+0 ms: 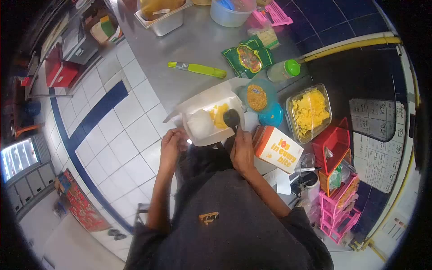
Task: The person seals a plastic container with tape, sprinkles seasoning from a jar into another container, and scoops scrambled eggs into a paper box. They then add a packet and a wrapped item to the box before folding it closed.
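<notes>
An open white paper food box [180,110] sits at the counter's front edge. Inside it lie a mound of white rice [200,124] and yellow scrambled-egg-like pieces [219,112]. My right hand [243,152] is closed round the handle of a black spoon [231,118], whose bowl is over the yellow pieces. Close to the box's lower left corner, my left hand [172,143] has its fingers drawn together; what they hold, if anything, I cannot make out. A clear tub of golden crumbs [257,97] stands just right of the box, beside a turquoise lid [271,116].
A clear container of yellow pieces [310,110] and a closed printed box [279,150] stand to the right. Behind are a green packet [248,56], a green-lidded jar [283,71], a lime-green handled tool [198,69] and a steel pan [164,22]. Pink racks [337,209] stand lower right.
</notes>
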Motion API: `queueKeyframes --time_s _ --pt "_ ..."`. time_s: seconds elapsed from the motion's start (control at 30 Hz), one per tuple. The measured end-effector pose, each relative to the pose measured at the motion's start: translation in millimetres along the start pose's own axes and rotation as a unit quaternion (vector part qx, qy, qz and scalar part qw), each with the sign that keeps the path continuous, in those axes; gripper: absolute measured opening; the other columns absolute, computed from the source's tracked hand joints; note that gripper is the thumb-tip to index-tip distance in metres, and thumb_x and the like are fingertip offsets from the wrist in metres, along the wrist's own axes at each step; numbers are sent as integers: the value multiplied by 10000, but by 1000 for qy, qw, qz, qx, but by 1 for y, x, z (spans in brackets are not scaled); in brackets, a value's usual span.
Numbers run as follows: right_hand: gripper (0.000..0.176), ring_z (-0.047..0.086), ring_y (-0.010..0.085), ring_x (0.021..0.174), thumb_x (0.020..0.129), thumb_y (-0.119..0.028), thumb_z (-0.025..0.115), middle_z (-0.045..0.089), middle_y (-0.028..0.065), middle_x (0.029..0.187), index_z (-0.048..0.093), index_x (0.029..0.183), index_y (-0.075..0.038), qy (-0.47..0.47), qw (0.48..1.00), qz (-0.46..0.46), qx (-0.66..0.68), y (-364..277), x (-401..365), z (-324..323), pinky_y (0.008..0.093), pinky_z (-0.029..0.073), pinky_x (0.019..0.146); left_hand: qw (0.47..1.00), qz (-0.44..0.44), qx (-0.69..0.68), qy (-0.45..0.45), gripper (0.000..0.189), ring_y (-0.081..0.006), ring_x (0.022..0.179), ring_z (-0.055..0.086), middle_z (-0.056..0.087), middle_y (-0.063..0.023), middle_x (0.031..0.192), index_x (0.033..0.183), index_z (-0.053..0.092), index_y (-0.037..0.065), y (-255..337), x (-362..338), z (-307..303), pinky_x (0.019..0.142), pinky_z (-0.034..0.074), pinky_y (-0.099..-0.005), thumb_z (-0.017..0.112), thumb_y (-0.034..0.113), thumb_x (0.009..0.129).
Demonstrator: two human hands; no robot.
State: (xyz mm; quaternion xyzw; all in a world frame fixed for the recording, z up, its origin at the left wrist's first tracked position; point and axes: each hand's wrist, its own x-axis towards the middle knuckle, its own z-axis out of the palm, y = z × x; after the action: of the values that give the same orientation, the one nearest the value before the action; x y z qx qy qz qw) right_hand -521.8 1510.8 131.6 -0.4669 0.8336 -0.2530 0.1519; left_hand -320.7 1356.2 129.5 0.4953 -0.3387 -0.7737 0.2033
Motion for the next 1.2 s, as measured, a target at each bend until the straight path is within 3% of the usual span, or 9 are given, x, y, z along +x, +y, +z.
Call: queueKeyframes --time_s 0.17,0.23,0.37,0.47,0.57,0.8,0.9,1.1,1.2 --pt "388 555 282 836 1001 -71 388 552 163 946 459 1358 63 17 976 42 211 8 -10 7 390 467 784 996 39 77 37 186 -136 724 615 645 -64 899 1106 574 41 -9 7 -2 622 475 -260 467 130 983" --pt "363 441 86 743 1048 -159 386 520 -4 859 492 1339 29 -37 870 238 431 2 -11 1 254 399 668 996 32 65 44 197 -137 728 613 643 -66 902 1119 570 37 -12 10 -2 630 476 -260 474 139 981" --pt "338 445 50 742 1044 -147 382 561 -10 898 514 1312 12 -47 886 201 416 -7 -11 -22 202 383 667 993 64 88 56 247 -138 761 610 638 -69 919 1166 567 28 -12 10 -2 662 480 -259 486 161 974" --pt "265 601 255 759 995 -104 425 602 126 828 566 1185 16 99 969 60 217 -15 2 -90 357 476 692 992 49 106 45 322 -140 801 614 649 -77 974 1241 531 29 0 7 0 685 486 -261 483 188 966" --pt "264 640 385 859 942 -99 475 650 230 879 589 1141 32 113 980 162 41 23 28 -166 446 500 766 993 34 109 39 333 -140 779 615 641 -82 957 1248 529 38 -7 11 -6 666 478 -254 502 207 963" --pt "229 663 420 898 865 -162 565 689 228 962 705 992 -32 198 969 124 -85 183 30 -210 495 521 832 984 32 178 2 310 -162 807 640 613 -66 1004 1236 507 97 -14 23 -7 651 492 -272 538 265 977" --pt "233 698 380 864 857 -251 609 714 188 938 731 950 -75 322 881 313 -152 248 0 -259 472 564 763 977 19 209 39 386 -175 817 646 617 -81 1048 1289 473 102 -16 27 -3 662 513 -285 539 321 979" --pt "480 685 371 1033 834 -427 664 700 212 1103 667 1085 -18 129 787 555 -239 426 -72 -275 515 558 835 950 54 306 13 536 -209 830 669 613 -136 1076 1399 374 27 -19 23 10 597 538 -307 523 332 985" --pt "281 662 308 790 907 -245 510 676 126 882 656 1013 -29 218 722 168 -635 579 -133 -236 438 551 665 937 94 333 43 293 -158 704 634 633 -98 877 1212 518 -25 -22 23 11 545 520 -294 501 176 1000"
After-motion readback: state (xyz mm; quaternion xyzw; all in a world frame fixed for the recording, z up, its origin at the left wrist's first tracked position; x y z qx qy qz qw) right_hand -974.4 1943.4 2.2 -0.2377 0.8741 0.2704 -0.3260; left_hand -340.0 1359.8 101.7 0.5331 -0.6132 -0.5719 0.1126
